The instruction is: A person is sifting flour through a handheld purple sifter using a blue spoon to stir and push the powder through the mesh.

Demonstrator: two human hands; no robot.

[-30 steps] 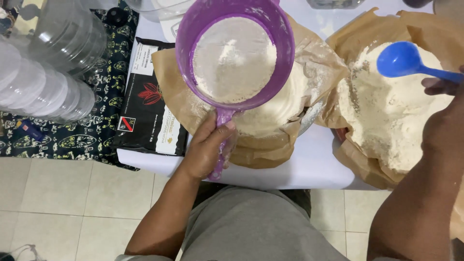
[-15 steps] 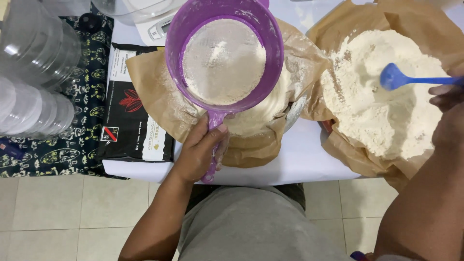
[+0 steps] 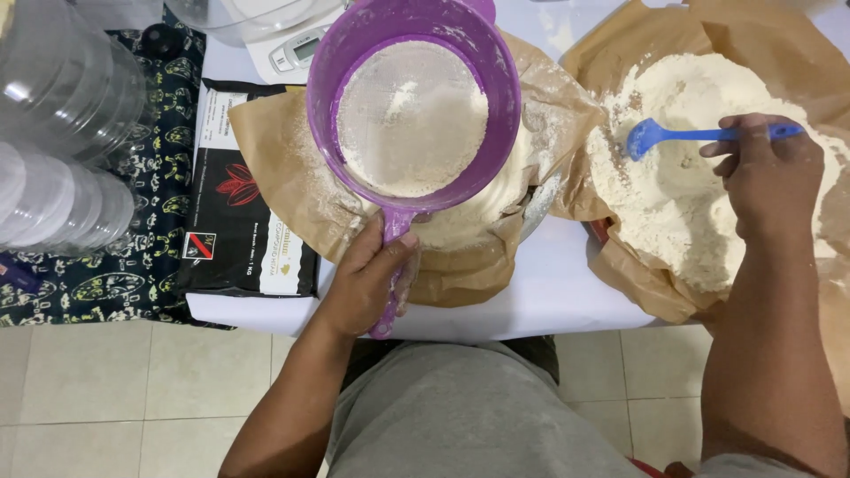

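The right hand's grip [image 3: 768, 181] is holding the blue spoon [image 3: 699, 135], now dipping lower into the flour [image 3: 682, 204]; the left hand [image 3: 367, 279] is gripping the purple sieve [image 3: 412, 106].

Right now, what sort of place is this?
Probably a home kitchen or small baking workspace: a purple flour sieve held over paper-lined flour, a white digital kitchen scale, and a blue plastic spoon in a flour heap.

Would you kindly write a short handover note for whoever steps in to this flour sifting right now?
Left hand: grips the purple sieve by its handle, above the paper-lined bowl.
Right hand: holds the blue spoon, its head in the flour pile on brown paper.
Done: some flour is in the sieve, and sifted flour lies below.
Left: most of the pile is unsifted.
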